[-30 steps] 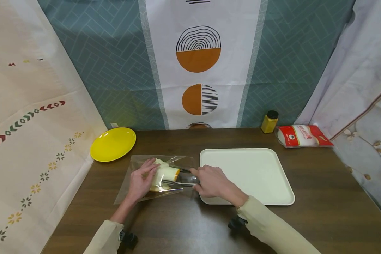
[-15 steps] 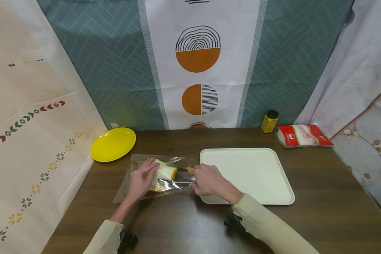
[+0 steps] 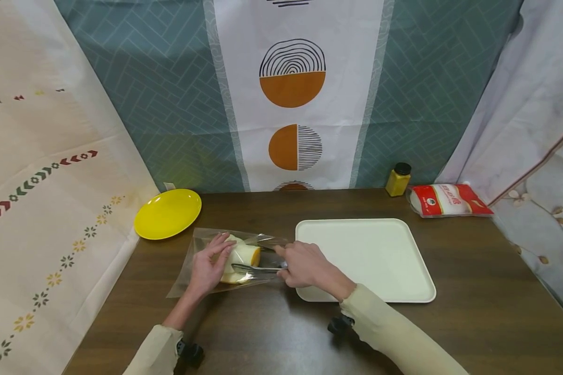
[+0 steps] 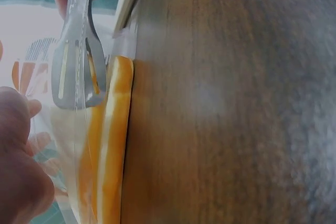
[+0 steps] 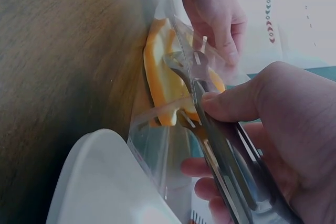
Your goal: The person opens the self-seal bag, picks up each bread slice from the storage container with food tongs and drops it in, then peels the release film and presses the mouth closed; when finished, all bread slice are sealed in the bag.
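Pale bread slices with orange-brown crusts [image 3: 245,255] lie inside a clear plastic bag [image 3: 183,284] on the table. My left hand [image 3: 207,266] holds the bag at the bread's left side, with thumb and fingers at the film in the right wrist view. From the right, my right hand [image 3: 306,265] grips metal tongs [image 5: 226,150], its thumb on the upper arm. The slotted tong heads [image 4: 79,72] reach into the bag mouth and lie around the near end of the bread. In the head view, film glare and the left hand partly hide the slices.
A white tray [image 3: 366,260] sits right of the bag, partly beneath my right hand. The yellow plate [image 3: 167,213] stands at the back left. A yellow jar with black lid [image 3: 398,179] and a red-and-white packet [image 3: 450,200] lie back right.
My right hand has moved slightly left, sliding the tongs further into the bag along the bread. The bread's right end has shifted a little left. My left hand stays in place.
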Action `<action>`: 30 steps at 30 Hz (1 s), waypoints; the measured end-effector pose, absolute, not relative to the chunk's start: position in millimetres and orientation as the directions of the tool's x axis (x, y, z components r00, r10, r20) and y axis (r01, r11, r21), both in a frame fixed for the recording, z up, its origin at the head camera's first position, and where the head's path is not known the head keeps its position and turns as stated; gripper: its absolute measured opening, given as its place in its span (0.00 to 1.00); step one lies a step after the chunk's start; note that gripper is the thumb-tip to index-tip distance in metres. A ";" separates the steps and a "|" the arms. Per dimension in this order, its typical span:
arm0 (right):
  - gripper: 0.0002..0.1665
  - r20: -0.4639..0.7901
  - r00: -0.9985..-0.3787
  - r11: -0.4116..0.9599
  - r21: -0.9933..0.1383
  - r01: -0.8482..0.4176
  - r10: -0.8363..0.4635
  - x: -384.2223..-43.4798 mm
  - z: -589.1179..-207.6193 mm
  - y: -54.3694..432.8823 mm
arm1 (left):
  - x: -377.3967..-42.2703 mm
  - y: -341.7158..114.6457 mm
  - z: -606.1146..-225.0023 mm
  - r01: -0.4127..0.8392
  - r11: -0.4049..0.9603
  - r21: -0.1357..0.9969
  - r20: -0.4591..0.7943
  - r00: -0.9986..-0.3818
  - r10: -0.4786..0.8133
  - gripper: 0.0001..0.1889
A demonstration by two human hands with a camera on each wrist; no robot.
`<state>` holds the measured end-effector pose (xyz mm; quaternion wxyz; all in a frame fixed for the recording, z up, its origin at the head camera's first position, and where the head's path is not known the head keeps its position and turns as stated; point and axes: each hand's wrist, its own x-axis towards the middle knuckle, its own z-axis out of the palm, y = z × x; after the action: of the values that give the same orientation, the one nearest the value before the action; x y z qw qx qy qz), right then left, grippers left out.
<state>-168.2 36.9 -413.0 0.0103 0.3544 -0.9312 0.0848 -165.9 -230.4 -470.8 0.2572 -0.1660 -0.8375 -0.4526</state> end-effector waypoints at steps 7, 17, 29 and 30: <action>0.34 0.087 -0.748 0.734 -0.144 -0.663 -0.658 -168.0 -416.6 31.5 | -164.9 -229.6 -471.7 0.497 0.535 0.683 0.568 -0.822 0.038 0.08; 0.34 0.081 -0.746 0.733 -0.143 -0.665 -0.661 -169.9 -416.2 26.9 | -166.7 -228.6 -469.5 0.506 0.522 0.687 0.570 -0.820 0.045 0.08; 0.37 0.084 -0.746 0.737 -0.113 -0.666 -0.661 -172.5 -419.1 22.4 | -166.4 -229.5 -469.4 0.503 0.514 0.694 0.567 -0.823 0.039 0.08; 0.37 0.081 -0.747 0.739 -0.112 -0.665 -0.660 -172.8 -419.3 22.3 | -166.3 -229.7 -469.6 0.503 0.515 0.694 0.567 -0.823 0.039 0.08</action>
<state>-172.8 22.3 -419.3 0.0179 0.3553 -0.9322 0.0669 -166.3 -229.7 -469.6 0.2493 -0.1623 -0.8339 -0.4649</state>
